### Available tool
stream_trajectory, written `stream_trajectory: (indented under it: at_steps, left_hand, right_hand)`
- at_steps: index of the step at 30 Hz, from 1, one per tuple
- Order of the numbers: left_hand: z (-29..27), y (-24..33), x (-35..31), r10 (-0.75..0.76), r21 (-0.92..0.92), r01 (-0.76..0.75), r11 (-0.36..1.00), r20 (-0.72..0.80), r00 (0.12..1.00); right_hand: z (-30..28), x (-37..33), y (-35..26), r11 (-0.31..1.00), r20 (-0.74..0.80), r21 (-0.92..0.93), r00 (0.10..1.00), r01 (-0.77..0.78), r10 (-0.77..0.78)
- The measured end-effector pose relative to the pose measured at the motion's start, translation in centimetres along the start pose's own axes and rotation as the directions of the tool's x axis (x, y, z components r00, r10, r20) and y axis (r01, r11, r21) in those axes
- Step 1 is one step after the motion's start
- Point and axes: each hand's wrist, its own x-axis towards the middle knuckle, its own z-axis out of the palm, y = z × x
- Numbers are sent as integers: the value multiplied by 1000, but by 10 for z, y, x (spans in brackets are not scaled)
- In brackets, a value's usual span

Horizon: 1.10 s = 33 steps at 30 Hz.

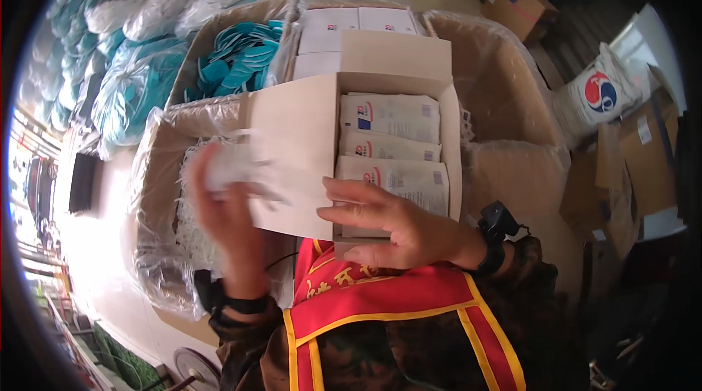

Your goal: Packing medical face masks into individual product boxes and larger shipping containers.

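My left hand (223, 204), smeared by motion, is raised over the left bin. Its fingers are closed on a blurred bunch of white strips (238, 164), with loose ends trailing to the right. An opened white carton (455, 142) stands in front of me, its wide left flap (289, 149) folded outward behind that hand. Inside lie several white printed packets (391, 117), stacked in a row. My right hand (395, 219) rests over the carton's near left corner, fingers stretched out and apart, holding nothing. It partly hides the nearest packet (402, 179).
Beside my left hand is a plastic-lined bin (150, 193) of thin white strips (194, 234). Behind it, another bin holds teal flat pieces (245, 58). Closed white boxes (322, 29) stand beyond the carton. A lined brown bin (486, 62) is at right, stuffed bags (139, 84) far left.
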Motion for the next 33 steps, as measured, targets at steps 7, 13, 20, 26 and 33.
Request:
stream_trajectory:
  at_steps: [7, 13, 20, 26, 33]
  left_hand:
    - [-86, -87, 39, -130, 608, 171, 775, -111, 985]
    - [-41, -70, 0, -229, 210, 189, 959, 188, 955]
    - [26, 44, -4, -196, -231, 384, 894, 568, 799]
    - [49, 48, -4, 203, -231, -64, 971, 648, 735]
    - [40, 68, -15, -195, -180, 509, 842, 777, 598]
  right_hand:
    - [-40, -16, 38, 928, -177, -340, 979, -154, 98]
    - [-41, -3, 74, 703, 84, -703, 969, -109, 234]
    - [-31, -12, 45, 796, -130, -595, 991, -112, 42]
    - [-22, -26, 24, 805, -251, -578, 968, -131, -22]
    - [-21, -28, 31, 829, -253, -551, 966, -96, -57]
